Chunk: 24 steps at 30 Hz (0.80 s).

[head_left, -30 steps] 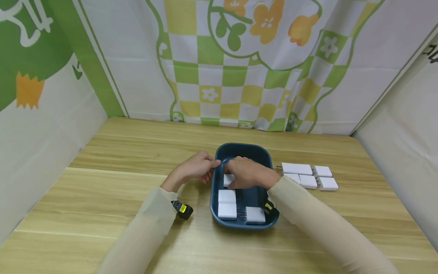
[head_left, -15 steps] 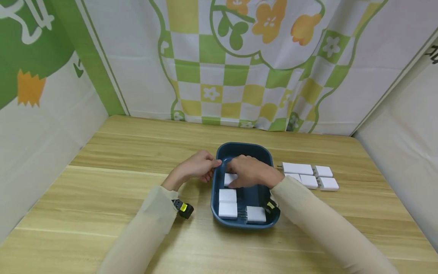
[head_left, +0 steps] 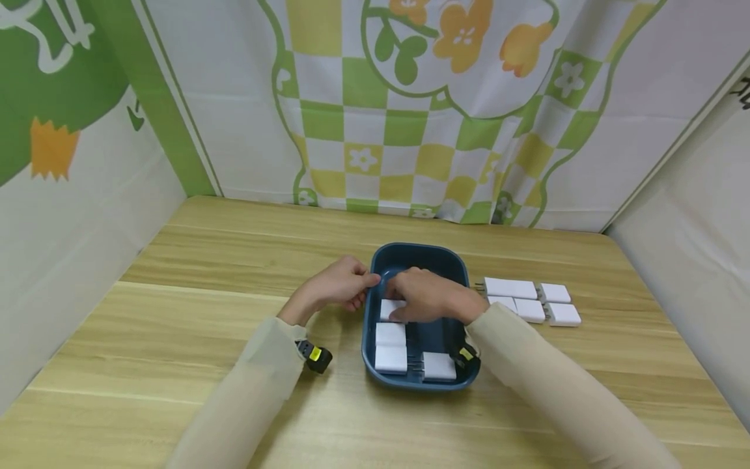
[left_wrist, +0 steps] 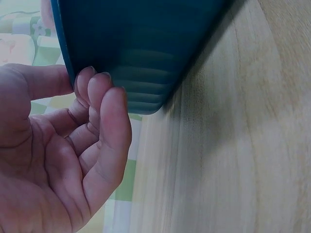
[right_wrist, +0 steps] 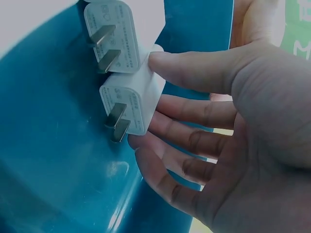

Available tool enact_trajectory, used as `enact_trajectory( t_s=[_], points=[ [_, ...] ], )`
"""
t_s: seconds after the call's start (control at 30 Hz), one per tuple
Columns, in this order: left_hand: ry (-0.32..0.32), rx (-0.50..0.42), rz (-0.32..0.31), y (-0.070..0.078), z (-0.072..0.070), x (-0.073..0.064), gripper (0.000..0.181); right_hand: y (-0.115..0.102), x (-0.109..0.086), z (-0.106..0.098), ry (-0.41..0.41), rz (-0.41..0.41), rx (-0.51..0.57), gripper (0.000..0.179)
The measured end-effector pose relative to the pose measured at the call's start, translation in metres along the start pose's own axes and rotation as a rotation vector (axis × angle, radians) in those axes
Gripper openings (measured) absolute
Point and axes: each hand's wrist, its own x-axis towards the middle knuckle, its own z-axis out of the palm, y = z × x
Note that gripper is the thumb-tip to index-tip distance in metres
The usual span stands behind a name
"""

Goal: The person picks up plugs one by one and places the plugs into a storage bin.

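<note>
A dark blue plastic bin (head_left: 430,335) stands on the table. My left hand (head_left: 336,285) pinches its left rim between thumb and fingertips; the left wrist view shows the outer wall (left_wrist: 146,53) beside those fingers. Inside the bin, my right hand (head_left: 423,294) grips a white charger (right_wrist: 127,104) between thumb and fingers, its two metal prongs (right_wrist: 118,121) pointing away from the palm. This charger lies against another white charger (right_wrist: 112,39) in the right wrist view. From the head, a row of white chargers (head_left: 390,333) runs along the bin's left side.
One more charger (head_left: 438,367) lies at the bin's near right, prongs facing the row. To the right of the bin, several white chargers (head_left: 510,288) sit grouped on the wooden table (head_left: 176,339). A patterned curtain (head_left: 387,130) hangs behind the table.
The charger in my right hand has shifted slightly left and toward the row of chargers, narrowing the gap. My left hand stays on the rim.
</note>
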Motion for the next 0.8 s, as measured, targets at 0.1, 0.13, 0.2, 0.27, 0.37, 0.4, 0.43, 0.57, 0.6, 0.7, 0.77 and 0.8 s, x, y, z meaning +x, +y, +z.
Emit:
enact_trajectory(
  t_s=[0.1,0.13,0.2,0.27,0.37,0.4,0.43,0.57,0.6,0.7,0.77,0.8],
  points=[
    [-0.006,0.005,0.002,-0.0001,-0.0003,0.0006,0.04,-0.0013,-0.0005,0.0002,-0.005,-0.015,0.009,0.03],
    [-0.009,0.005,0.004,-0.0002,-0.0003,0.0009,0.04,-0.0013,-0.0005,0.0005,-0.007,-0.019,0.007,0.03],
    [-0.013,0.006,0.008,-0.0002,-0.0003,0.0009,0.041,-0.0021,-0.0006,0.0007,-0.01,-0.024,0.004,0.029],
    [-0.014,0.004,0.007,-0.0003,-0.0002,0.0014,0.041,-0.0028,-0.0006,0.0009,-0.01,-0.027,-0.003,0.029],
    [-0.01,0.008,0.005,-0.0004,0.0,0.0014,0.041,-0.0038,-0.0008,0.0007,-0.015,-0.029,-0.006,0.029],
    [-0.009,0.008,0.004,-0.0004,0.0001,0.0015,0.041,-0.004,-0.0008,0.0007,-0.016,-0.029,-0.007,0.029],
    [-0.008,0.008,0.002,-0.0003,0.0002,0.0015,0.041,-0.0044,-0.0011,0.0006,-0.018,-0.028,-0.007,0.029],
    [-0.006,0.001,-0.001,0.0,0.0004,0.0015,0.041,-0.0048,-0.0015,0.0005,-0.023,-0.027,-0.017,0.03],
    [-0.005,-0.001,-0.003,0.0,0.0004,0.0015,0.041,-0.0047,-0.0014,0.0006,-0.022,-0.028,-0.016,0.029],
    [-0.006,-0.006,-0.004,0.0,0.0004,0.0017,0.041,-0.0046,-0.0019,0.0003,-0.015,-0.036,-0.023,0.028],
    [-0.008,-0.006,-0.003,-0.0004,0.0002,0.0017,0.041,-0.0049,-0.0027,-0.0002,-0.005,-0.041,-0.036,0.028],
    [-0.009,-0.006,-0.002,-0.0005,0.0001,0.0016,0.041,-0.0054,-0.0035,-0.0007,0.002,-0.043,-0.044,0.028]
  ],
)
